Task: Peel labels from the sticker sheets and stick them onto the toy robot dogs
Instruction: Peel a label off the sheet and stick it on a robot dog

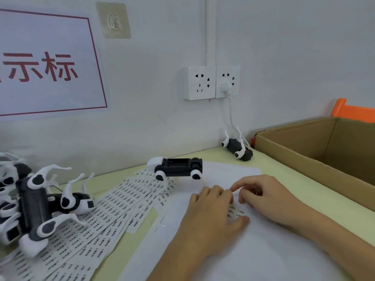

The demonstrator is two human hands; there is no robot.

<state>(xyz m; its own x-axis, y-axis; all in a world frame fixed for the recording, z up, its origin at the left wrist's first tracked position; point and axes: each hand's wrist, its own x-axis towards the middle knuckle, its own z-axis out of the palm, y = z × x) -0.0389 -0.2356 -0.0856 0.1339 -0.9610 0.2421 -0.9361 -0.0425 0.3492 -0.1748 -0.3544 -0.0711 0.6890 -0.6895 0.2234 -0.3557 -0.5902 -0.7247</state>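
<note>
Both hands work on a small white sticker sheet [235,212] with rows of dark printed labels, which lies on a larger white paper sheet [233,250] at the near middle of the pale yellow table [284,175]. The left hand [211,216] lies flat on this sheet, its fingers nearly straight and its thumb pressing the near edge. The right hand [261,195] has curled fingers with the tips on the far edge of the same sheet; whether they already pinch a label, I cannot tell.

To the left, many long white sticker strips [97,226] are spread like a fan over the table. On their far end a black and white toy robot dog [176,167] lies on its back. At the far left a pile of black and white toy robot dogs [38,205] rests on the strips, legs up. One more small robot dog [237,149] lies far, near the wall, just beside an open brown cardboard box [316,145] at the right. A white double wall socket [212,82] holds a white plug with cable.
</note>
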